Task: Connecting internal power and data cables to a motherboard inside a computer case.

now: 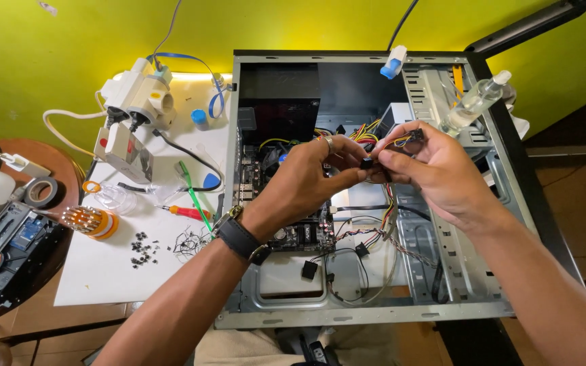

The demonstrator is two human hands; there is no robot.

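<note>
Both my hands are up over the open computer case (510, 203), which lies on its side in front of me. My left hand (303, 183) (watch on the wrist, ring on one finger) is curled closed, thumb and fingertips pinching a small black connector (367, 163). My right hand (435, 173) is closed too, fingers wrapped on the same connector from the other side and on the bundle of coloured wires (367, 135) that runs back into the case; a second black plug (416, 135) sits at my right fingertips. The two hands meet, touching at the connector, above the middle of the case.

Below them the motherboard (306, 234) lies flat on the case floor, loose black cables (361, 261) trailing across it. A clear spray bottle (473, 105) rests on the drive cage at top right.

Left of the case, on the counter, a white sheet (103, 278) carries a screwdriver bit set (89, 220), a red-handled screwdriver (186, 212), scattered small black screws (142, 247) and a white power adapter block (137, 95). Further left: a roll of tape (40, 192) and a loose drive (8, 247). Whether the connector is mated to anything, I cannot tell.
</note>
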